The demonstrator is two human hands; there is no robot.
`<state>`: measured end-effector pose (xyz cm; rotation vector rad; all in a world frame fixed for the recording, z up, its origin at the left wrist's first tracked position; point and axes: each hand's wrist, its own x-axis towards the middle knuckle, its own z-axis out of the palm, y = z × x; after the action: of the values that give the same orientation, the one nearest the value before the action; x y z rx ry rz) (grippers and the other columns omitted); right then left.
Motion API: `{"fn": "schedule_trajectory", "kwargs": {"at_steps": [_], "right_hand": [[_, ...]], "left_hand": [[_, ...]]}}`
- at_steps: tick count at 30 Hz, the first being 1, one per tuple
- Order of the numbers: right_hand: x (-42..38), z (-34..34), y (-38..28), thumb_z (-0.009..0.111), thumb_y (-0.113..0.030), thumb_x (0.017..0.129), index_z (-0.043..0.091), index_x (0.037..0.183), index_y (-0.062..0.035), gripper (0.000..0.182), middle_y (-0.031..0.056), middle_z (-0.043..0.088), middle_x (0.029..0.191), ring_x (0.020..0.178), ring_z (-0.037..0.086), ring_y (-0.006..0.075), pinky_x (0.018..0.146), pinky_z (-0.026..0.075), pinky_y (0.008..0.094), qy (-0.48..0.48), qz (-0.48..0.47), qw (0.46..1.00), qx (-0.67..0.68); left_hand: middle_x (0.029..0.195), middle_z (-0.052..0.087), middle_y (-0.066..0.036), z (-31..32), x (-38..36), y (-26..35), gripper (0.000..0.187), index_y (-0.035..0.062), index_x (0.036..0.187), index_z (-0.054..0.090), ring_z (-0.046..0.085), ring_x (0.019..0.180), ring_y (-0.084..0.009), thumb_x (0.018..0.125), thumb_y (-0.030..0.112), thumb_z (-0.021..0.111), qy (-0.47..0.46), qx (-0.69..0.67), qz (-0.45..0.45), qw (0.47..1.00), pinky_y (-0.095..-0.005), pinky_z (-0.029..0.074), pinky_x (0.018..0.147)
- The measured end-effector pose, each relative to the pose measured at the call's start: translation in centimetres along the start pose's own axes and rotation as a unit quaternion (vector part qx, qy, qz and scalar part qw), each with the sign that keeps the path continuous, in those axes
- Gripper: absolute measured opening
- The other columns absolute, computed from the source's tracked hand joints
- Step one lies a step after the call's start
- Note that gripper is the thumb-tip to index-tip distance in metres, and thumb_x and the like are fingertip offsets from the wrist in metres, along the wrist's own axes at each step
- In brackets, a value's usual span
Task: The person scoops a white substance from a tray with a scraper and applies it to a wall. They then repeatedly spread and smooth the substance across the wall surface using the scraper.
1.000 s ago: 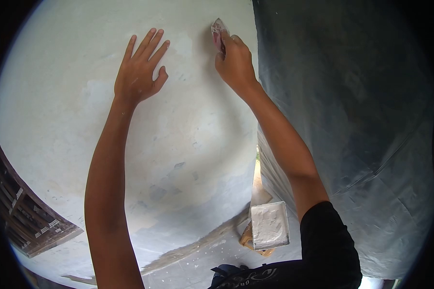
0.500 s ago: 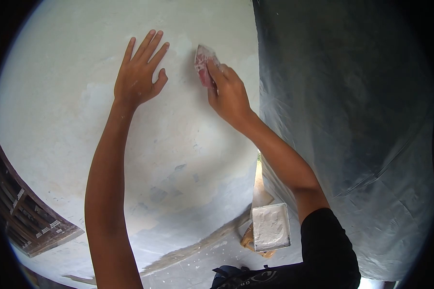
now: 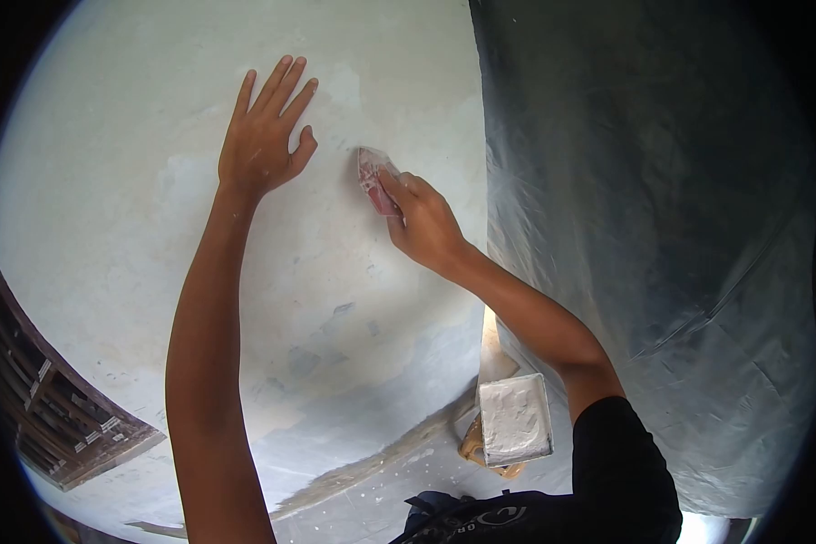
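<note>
My left hand [image 3: 261,136] lies flat on the pale wall [image 3: 308,245], its fingers spread and nothing in it. To its right, my right hand [image 3: 426,222] grips a red, white-smeared scraper [image 3: 376,181] against the wall. The fingers partly cover that scraper, so its full shape is hidden. Below the right forearm, a rectangular container [image 3: 517,419] holds white paste with an uneven surface. Patchy white and grey areas mark the wall around both hands.
Dark plastic sheeting [image 3: 644,199] hangs along the wall's right edge. A brown wooden stool [image 3: 471,442] is partly visible under the container. At lower left is a dark slatted wooden frame [image 3: 54,399]. White specks dot the grey floor [image 3: 363,503].
My right hand has moved down along the wall and slightly left with the scraper. My left hand stays in place. The view has shifted slightly.
</note>
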<state>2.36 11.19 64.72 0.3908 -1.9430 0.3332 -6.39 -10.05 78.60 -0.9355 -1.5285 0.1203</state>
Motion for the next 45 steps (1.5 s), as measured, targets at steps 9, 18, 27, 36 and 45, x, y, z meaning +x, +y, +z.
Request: {"fn": "schedule_trajectory", "kwargs": {"at_steps": [9,18,27,36,45], "right_hand": [[11.5,-1.2,1.5,0.060,0.008,0.077,0.056,0.130,0.0080,0.053,0.0183,0.062,0.104,0.096,0.062,0.0328,0.070,0.059,0.0398,0.108,-0.043,0.979,-0.168],[5.6,-1.3,-1.2,0.068,0.006,0.071,0.059,0.132,0.0032,0.062,0.0214,0.063,0.105,0.094,0.063,0.0349,0.079,0.057,0.0419,0.092,0.023,0.995,-0.029],[6.3,1.2,0.2,0.059,0.008,0.077,0.057,0.130,0.0067,0.054,0.0215,0.063,0.104,0.097,0.063,0.0361,0.080,0.057,0.0449,0.070,0.061,0.983,-0.158],[8.6,-1.9,-1.2,0.062,0.006,0.075,0.060,0.127,0.0093,0.052,0.0229,0.062,0.092,0.083,0.065,0.0367,0.074,0.054,0.0433,0.163,0.116,0.977,-0.076],[3.2,3.8,-2.3,0.060,0.009,0.076,0.055,0.129,0.0086,0.053,0.0225,0.064,0.100,0.086,0.063,0.0388,0.077,0.053,0.0467,0.102,0.088,0.983,-0.122]], "left_hand": [[0.159,0.041,-0.005,0.0,0.0,-0.1,0.061,0.0133,0.143,0.055,0.034,0.149,-0.0218,0.083,0.013,0.061,0.010,-0.024,0.015,1.000,-0.0496,0.023,0.123],[0.156,0.046,-0.005,0.2,-0.1,-0.4,0.052,0.0133,0.136,0.062,0.037,0.147,-0.0197,0.084,0.021,0.062,0.038,-0.031,0.029,0.998,-0.0481,0.025,0.123],[0.159,0.041,-0.003,0.8,-0.2,-0.6,0.057,0.0151,0.143,0.056,0.033,0.149,-0.0183,0.087,0.022,0.060,0.017,-0.017,0.031,0.999,-0.0509,0.021,0.124],[0.162,0.035,-0.001,0.6,0.0,-0.5,0.056,0.0187,0.147,0.052,0.026,0.152,-0.0165,0.092,0.030,0.055,-0.009,0.027,0.029,0.999,-0.0503,0.019,0.125],[0.163,0.034,-0.004,0.4,0.0,-0.4,0.057,0.0183,0.148,0.051,0.025,0.153,-0.0186,0.093,0.034,0.053,-0.025,0.040,0.037,0.998,-0.0517,0.017,0.125]]}}
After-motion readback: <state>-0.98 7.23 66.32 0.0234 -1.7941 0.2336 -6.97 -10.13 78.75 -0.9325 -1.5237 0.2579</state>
